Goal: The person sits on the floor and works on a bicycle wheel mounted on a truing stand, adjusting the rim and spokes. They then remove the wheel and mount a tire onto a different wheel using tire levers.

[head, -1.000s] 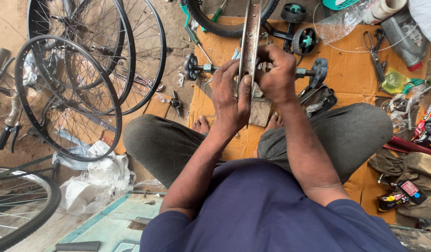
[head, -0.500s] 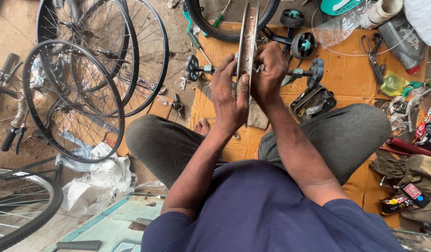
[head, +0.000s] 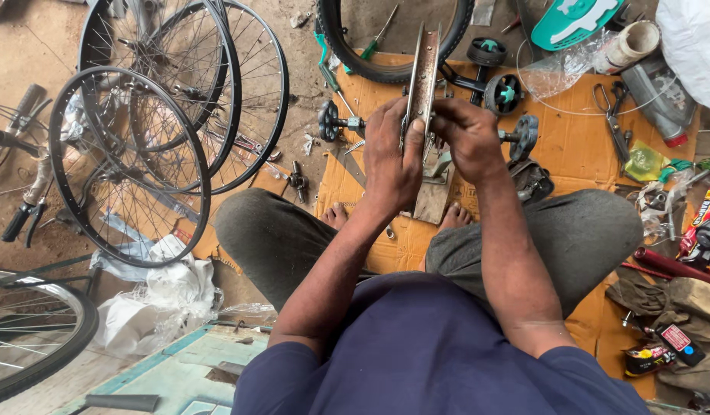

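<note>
While the person sits cross-legged on the cardboard sheet [head: 578,154], both hands are clamped on an upright metal wheel rim [head: 422,73], seen edge-on near the sheet's far edge. Left hand [head: 392,157] grips its left side, right hand [head: 468,138] its right. Spoked wheels [head: 132,165] lean off the cardboard's left edge.

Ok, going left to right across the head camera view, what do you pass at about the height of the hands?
Spoked wheels → left hand → metal rim → right hand → scissors → grey bottle with a red cap.
</note>
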